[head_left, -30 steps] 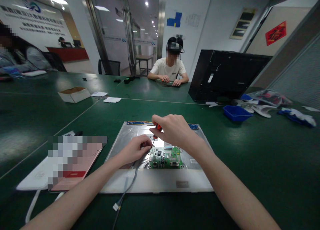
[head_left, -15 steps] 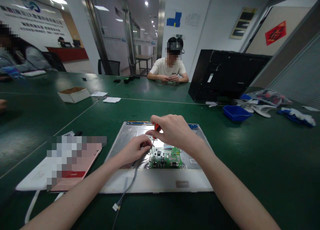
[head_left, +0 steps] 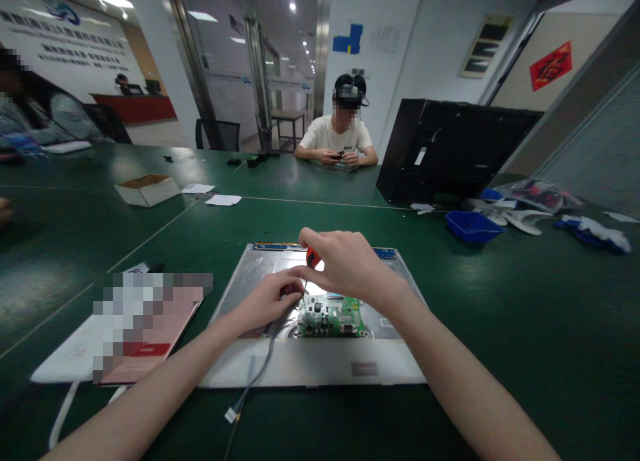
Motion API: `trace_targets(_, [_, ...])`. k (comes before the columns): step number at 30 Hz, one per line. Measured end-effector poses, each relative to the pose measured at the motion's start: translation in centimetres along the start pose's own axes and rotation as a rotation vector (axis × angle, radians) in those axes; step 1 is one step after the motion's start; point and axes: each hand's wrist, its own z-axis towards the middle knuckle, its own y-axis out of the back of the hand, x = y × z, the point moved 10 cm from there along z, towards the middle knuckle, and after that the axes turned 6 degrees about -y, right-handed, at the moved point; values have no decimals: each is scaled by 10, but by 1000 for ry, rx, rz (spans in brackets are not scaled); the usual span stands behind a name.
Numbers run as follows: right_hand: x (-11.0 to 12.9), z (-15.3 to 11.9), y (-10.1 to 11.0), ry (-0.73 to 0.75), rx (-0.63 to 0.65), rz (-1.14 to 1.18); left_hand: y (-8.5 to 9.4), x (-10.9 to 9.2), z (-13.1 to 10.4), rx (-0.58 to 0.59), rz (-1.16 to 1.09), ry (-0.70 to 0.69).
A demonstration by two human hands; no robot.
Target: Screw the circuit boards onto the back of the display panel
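My right hand (head_left: 345, 257) is closed round the red and black handle of a screwdriver (head_left: 313, 256). The shaft points down to the upper left corner of a green circuit board (head_left: 331, 315). Beside the tip, my left hand (head_left: 275, 294) is closed with its fingertips pinched together; what they hold, if anything, is hidden. The board lies on the metal back of a flat display panel (head_left: 320, 364). A grey cable (head_left: 265, 367) runs from under my left hand over the panel's near edge and ends in a white connector (head_left: 231, 415).
On the left lie a pink folder (head_left: 155, 344) and a white device (head_left: 65, 361). Farther off stand an open cardboard box (head_left: 149, 191), a blue tray (head_left: 473, 227) and a black monitor (head_left: 455, 151). A person (head_left: 340, 137) sits opposite, another at far left.
My right hand's fingers have shifted slightly round the screwdriver handle, and the thumb sits a little higher. The left hand and board stay in place.
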Motion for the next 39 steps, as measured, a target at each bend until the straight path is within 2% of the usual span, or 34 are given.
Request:
trace_targets(5, [-3, 2, -4, -24, -9, -65, 2, -4, 1, 5, 12, -15])
trace_targets(14, [8, -4, 2, 68, -6, 112, 1, -1, 0, -6, 21, -18])
trace_targets(22, [-4, 4, -2, -11, -21, -55, 4, -7, 1, 10, 36, -14])
trace_targets(32, [9, -5, 1, 90, 41, 155, 1, -1, 0, -2, 29, -27])
trace_targets(39, [-1, 0, 1, 22, -38, -38, 1, -1, 0, 13, 28, -9])
